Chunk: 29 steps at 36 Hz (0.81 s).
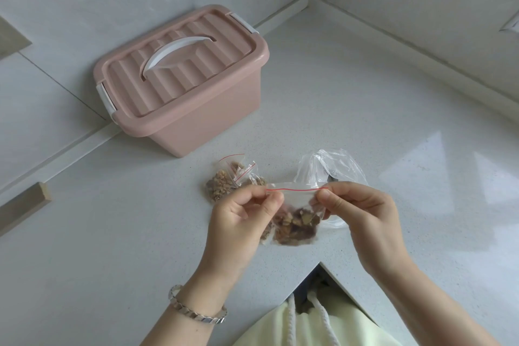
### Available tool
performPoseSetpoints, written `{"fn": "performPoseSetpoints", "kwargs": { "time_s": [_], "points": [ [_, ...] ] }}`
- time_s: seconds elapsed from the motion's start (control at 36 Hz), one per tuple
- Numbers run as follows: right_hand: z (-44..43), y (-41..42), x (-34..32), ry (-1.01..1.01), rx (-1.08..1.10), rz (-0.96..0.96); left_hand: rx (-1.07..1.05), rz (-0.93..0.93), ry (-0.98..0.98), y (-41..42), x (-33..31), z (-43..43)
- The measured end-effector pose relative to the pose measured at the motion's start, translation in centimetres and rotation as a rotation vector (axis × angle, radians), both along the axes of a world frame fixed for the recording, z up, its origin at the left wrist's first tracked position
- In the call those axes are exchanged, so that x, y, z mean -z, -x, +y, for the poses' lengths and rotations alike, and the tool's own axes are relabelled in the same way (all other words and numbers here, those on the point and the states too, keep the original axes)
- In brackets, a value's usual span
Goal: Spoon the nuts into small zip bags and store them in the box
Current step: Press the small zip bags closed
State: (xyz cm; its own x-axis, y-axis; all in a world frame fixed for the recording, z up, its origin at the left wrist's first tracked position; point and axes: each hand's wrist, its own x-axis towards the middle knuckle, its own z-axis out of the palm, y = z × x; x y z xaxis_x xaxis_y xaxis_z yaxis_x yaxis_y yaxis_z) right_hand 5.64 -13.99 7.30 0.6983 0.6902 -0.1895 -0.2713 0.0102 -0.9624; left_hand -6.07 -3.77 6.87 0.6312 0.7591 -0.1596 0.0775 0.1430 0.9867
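- Hands meet over the white counter (393, 121) in the head view, and between them hangs a small zip bag (295, 205), held a little above the surface.
- The left hand (241, 222) pinches the left end of the bag's red-lined top with thumb and forefinger. Its other fingers are curled in.
- The right hand (365, 216) pinches the right end of the same strip in the same way.
- The nuts (297, 226) fill the lower half of this bag. I cannot tell if the zip is fully closed.
- A few more nut pieces show just beside the left palm, mostly hidden by it.
- Two or three filled bags (224, 181) lie in a small heap on the counter, behind the left hand.
- A large clear bag (331, 168), crumpled, stands behind the right hand. A dark shape shows through it, too unclear to name.
- The box (202, 121), pink, sits further back near the wall, with its lid (196, 45) on and the white handle (177, 55) lying flat.
- A bracelet (196, 313) is on the left wrist.
- A wooden piece (25, 202) is cut off by the left edge.
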Motion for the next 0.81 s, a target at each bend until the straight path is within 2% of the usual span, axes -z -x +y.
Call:
{"fn": "performPoseSetpoints", "kwargs": {
  "time_s": [0.11,0.22,0.42,0.56,0.81],
  "points": [
    [-0.2,-0.5,0.2,0.031,-0.040,-0.069,0.007,-0.014,0.024,0.2,-0.3,0.4],
    [-0.3,-0.7,0.5,0.057,-0.108,-0.191,0.044,0.006,-0.039,0.3,-0.6,0.8],
    [0.1,-0.8,0.8,0.140,-0.218,-0.513,0.035,0.027,-0.103,0.5,-0.8,0.9],
    [0.4,-0.9,1.1,0.122,-0.252,-0.722,0.110,0.074,-0.182,0.7,-0.7,1.1],
    [0.4,-0.7,1.4,0.096,-0.276,-0.783,0.211,0.075,-0.423,0.8,0.1,1.2]
  ]
}}
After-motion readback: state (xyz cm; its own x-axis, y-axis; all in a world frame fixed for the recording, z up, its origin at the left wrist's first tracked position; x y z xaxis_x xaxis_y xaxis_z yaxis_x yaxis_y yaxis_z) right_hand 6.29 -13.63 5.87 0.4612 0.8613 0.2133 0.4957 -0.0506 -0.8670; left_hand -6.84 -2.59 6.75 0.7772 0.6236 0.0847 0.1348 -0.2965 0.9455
